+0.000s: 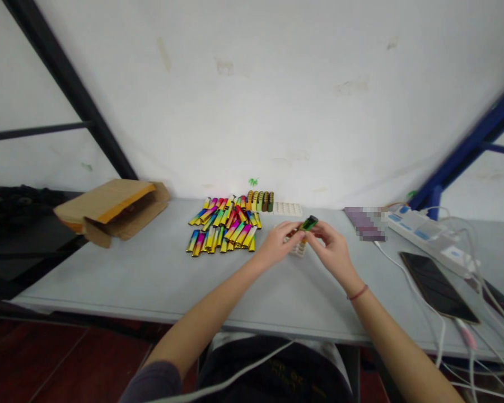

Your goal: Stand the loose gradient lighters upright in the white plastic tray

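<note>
Together, the left hand [279, 244] and right hand [331, 253] hold a green lighter [308, 223] up between them, fingers curled narrow and pinching its lower end (its top sticks out clear of them). It sits just above a white tray [298, 250], with a second tray [288, 209] behind it and a heap of rainbow lighters [222, 226] just beside the left hand on the grey table [121, 280].

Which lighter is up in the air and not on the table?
The green lighter, held up between the left hand and right hand. The rainbow lighters in the pile lie on the table.
</note>
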A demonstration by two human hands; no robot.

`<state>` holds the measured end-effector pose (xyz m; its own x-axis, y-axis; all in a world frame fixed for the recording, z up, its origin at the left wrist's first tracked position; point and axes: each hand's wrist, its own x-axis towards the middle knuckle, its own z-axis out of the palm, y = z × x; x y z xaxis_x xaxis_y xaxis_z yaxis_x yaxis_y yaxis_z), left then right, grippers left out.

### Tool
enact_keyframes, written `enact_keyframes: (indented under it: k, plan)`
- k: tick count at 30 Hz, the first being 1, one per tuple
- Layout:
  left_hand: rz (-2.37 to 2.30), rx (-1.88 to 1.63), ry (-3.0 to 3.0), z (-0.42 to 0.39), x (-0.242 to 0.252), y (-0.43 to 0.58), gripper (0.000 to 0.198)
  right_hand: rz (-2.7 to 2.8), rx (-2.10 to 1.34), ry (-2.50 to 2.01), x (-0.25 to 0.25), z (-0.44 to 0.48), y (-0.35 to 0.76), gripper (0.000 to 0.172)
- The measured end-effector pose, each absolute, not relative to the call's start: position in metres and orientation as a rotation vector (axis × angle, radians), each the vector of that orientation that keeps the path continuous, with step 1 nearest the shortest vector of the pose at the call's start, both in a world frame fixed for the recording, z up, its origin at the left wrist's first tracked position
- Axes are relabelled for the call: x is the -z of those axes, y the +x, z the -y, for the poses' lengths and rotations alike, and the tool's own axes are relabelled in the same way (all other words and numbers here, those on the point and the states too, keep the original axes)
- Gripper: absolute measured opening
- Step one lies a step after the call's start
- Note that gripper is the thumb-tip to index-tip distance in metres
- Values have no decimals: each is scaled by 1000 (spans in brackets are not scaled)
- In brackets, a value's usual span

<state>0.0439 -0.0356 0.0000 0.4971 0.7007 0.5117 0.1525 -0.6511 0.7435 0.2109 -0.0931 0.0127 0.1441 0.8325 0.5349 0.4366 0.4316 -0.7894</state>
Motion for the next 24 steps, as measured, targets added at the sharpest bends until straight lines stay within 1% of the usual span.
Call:
enact_keyframes:
  k: [3, 5, 8, 10, 13, 15, 17, 19, 21, 23, 24]
  plan:
    - [-665, -1108, 1851, 42, -10, 36, 44, 1509, -439, -1186, -22, 98, 194, 40]
    - [-766, -1114, 1768, 40, -12, 19, 45, 1529, -339, -1219, -27, 97, 193, 38]
    - [-1125, -1183, 1760, 27, -14, -24, 41, 1395, -89, -1307, -24, 91, 208, 33]
    - [-1488, -1228, 1864, 14, -14, -58, 35, 1294, -31, -1389, -12, 85, 224, 33]
    - [-1911, -1072, 1983, 1, -11, -97, 33, 1433, -122, -1519, 13, 74, 240, 39]
    - [-2073, -886, 2026, -2, -6, -108, 34, 1537, -229, -1562, 29, 68, 243, 43]
    - [-2187, -725, 2056, 2, -2, -107, 37, 1587, -263, -1573, 38, 64, 241, 43]
    - [-2269, -663, 2089, 9, 0, -100, 40, 1604, -256, -1571, 41, 61, 239, 40]
    - [-2277, -727, 2159, 15, -1, -90, 44, 1602, -256, -1563, 39, 59, 238, 38]
    - [-2131, -849, 2302, 18, -3, -77, 45, 1577, -281, -1546, 36, 59, 239, 40]
    - [-1981, -892, 2408, 18, -3, -70, 43, 1555, -301, -1530, 34, 59, 240, 41]
